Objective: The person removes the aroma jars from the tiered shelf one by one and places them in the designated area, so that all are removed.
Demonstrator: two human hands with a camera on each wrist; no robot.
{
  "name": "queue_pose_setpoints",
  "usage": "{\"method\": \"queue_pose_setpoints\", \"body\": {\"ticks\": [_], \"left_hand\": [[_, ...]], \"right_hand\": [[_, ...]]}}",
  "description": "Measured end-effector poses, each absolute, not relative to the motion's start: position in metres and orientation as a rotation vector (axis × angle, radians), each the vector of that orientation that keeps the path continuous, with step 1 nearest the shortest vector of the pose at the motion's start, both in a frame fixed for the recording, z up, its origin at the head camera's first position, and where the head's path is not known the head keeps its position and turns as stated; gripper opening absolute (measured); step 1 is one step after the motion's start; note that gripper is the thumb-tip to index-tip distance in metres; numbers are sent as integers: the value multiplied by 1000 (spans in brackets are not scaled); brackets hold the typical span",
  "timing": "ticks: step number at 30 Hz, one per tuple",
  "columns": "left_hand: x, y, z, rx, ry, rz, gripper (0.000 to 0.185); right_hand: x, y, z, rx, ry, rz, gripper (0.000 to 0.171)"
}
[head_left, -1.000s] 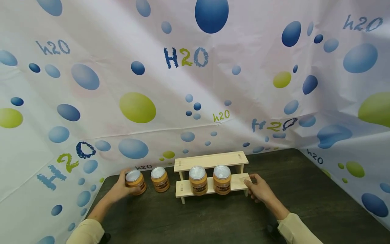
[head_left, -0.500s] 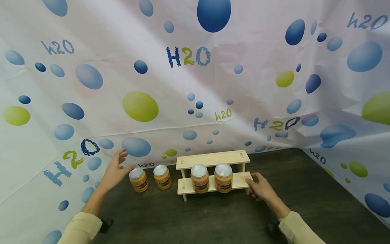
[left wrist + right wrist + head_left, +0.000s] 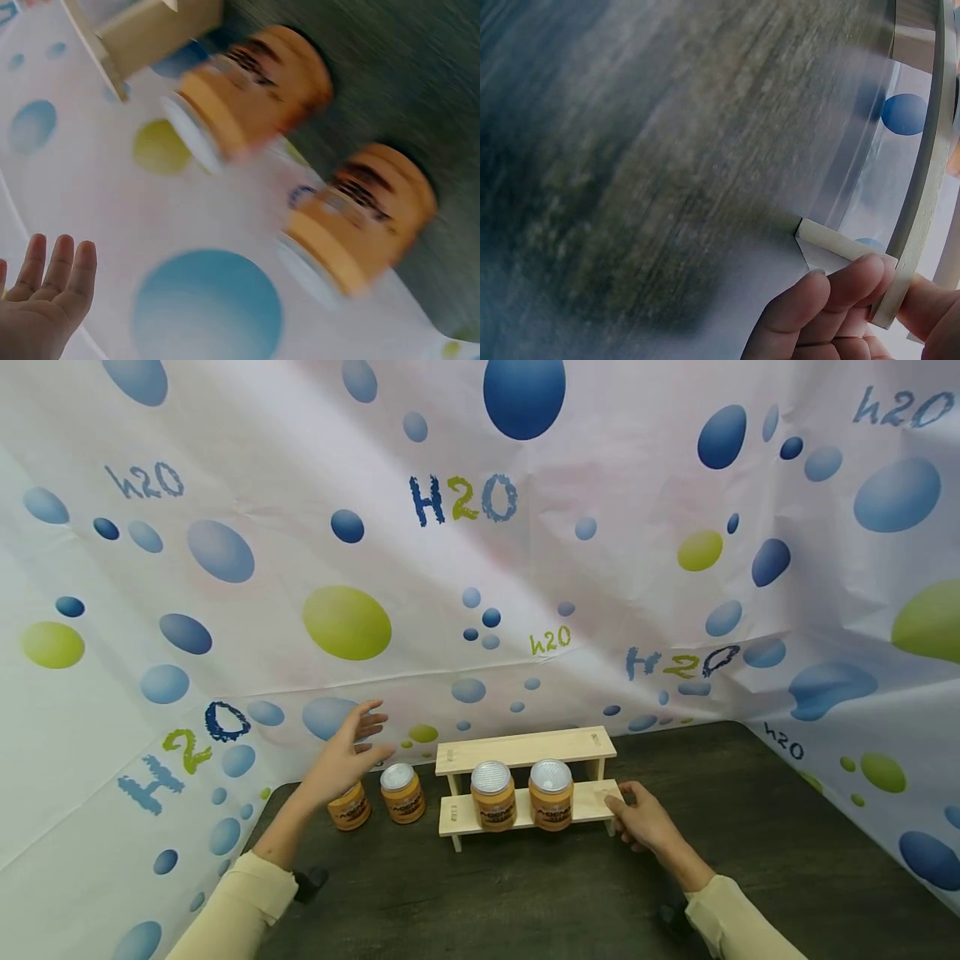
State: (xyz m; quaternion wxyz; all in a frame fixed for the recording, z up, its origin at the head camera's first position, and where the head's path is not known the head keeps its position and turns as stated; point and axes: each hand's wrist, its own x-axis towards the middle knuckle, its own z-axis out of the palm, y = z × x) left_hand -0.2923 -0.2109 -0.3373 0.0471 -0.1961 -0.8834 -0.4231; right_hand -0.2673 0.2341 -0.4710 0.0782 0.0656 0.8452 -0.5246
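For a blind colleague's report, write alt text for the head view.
A person's right hand grips the right end of a two-tier wooden stand with two orange jars on its lower step. The left hand, holding nothing, is raised near two more jars on a dark table, against a spotted white backdrop.

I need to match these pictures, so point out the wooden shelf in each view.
Head: the wooden shelf stands below centre, slightly to the right.
Left wrist: part of the shelf shows at the top, left of centre.
Right wrist: part of the shelf runs down the right side, gripped by the right hand.
Shared landmark: the white sheet with blue spots.
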Motion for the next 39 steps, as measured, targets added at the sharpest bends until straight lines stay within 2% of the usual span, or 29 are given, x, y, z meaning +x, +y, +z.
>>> {"method": "queue_pose_setpoints", "body": {"ticks": [14,28,39], "left_hand": [[-301,-144,-332,-809,-2697,-1426,72],[-301,-116,-371,-974,-2717,-1555,64],[-298,-111,-397,-979,-2777,-1532,71]], "right_hand": [[-267,234,-474,208,2528,-1567,46],[-267,234,-473,203,2540,-1578,48],[-267,232,-473,228,2541,-1562,47]]}}
